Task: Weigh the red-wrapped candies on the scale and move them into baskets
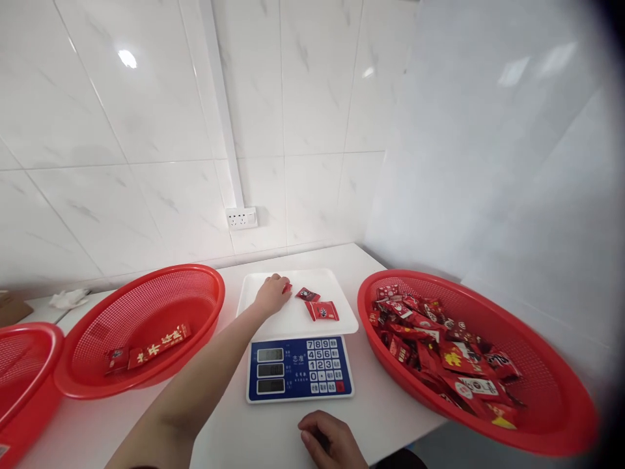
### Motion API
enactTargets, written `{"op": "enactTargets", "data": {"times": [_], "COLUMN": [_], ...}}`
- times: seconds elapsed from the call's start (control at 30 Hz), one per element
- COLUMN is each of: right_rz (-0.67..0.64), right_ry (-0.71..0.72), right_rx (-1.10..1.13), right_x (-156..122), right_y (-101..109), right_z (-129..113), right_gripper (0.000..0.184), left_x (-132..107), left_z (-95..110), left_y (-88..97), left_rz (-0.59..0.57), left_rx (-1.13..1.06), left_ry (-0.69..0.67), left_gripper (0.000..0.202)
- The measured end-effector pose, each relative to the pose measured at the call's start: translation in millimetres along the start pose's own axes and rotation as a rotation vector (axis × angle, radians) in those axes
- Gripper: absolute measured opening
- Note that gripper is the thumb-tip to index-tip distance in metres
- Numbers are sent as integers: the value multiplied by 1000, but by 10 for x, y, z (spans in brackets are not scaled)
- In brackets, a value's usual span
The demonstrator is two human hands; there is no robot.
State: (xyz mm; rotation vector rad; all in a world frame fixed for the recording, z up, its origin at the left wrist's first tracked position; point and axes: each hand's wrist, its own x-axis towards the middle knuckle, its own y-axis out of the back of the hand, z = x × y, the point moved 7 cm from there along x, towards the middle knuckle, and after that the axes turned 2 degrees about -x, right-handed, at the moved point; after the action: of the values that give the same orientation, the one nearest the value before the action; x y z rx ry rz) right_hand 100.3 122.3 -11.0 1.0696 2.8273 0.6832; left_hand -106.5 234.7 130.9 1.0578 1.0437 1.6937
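My left hand point(273, 295) reaches over the white weighing pan point(254, 319) of a digital scale. Its fingers are closed on a small red candy packet point(288, 287), mostly hidden by the fingertips. Just right of it on the pan lie a dark red packet point(307, 295) and a brighter red packet point(323, 311). In front of the pan is the scale's blue panel point(299, 368), with displays and number keys. My right hand point(333, 440) rests near the table's front edge below the panel, fingers curled in, with nothing visible in them.
To the right, a large red basket point(551, 404) holds many red packets point(439, 352). Another red basket point(146, 286) at left contains a long red packet point(159, 348) and a small packet point(117, 359). Part of a third basket point(29, 332) shows far left. A tiled wall with a socket point(241, 218) stands behind.
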Motion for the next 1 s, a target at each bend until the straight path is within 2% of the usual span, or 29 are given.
{"op": "enactTargets", "data": {"times": [0.07, 0.13, 0.23, 0.33, 0.4, 0.43, 0.47, 0.53, 0.7, 0.77, 0.87, 1.0], "right_rz": [-9, -28, -47, -57, -70, -75, -77, -73, -35, -9, 6, -7], "right_ry": [12, 24, 22, 0, -4, -3, -2, -6, -16, -6, 20, 23], "right_rx": [-4, -2, -5, -10, -5, -1, 0, -1, -1, -12, -41, -46], "right_x": [-9, -12, -4, 10, 17, 20, 22, 26, 24, 17, 6, 7], "right_y": [7, 9, 17, 25, 24, 24, 24, 26, 32, 43, 51, 47], "right_z": [-26, -50, -66, -68, -78, -86, -94, -106, -118, -121, -123, -103], "right_gripper": [30, 28, 26, 24, 23, 22, 22, 22, 24, 25, 26, 24], "left_x": [-15, -114, -393, -732, -897, -931, -928, -825, -405, -258, -110, -98], "left_z": [10, -40, -286, -682, -887, -916, -883, -633, 391, 658, 806, 773], "left_y": [6, 119, 508, 976, 1161, 1178, 1141, 924, 132, -85, -240, -240], "left_rz": [-13, 3, 94, 214, 264, 266, 250, 169, -95, -173, -259, -289], "left_rx": [5, 23, 79, 142, 183, 174, 145, 44, -115, -139, -154, -154], "left_ry": [-29, -39, 23, 179, 290, 304, 286, 161, -184, -246, -279, -287], "left_gripper": [20, 25, 31, 34, 36, 37, 38, 39, 49, 54, 45, 29]}}
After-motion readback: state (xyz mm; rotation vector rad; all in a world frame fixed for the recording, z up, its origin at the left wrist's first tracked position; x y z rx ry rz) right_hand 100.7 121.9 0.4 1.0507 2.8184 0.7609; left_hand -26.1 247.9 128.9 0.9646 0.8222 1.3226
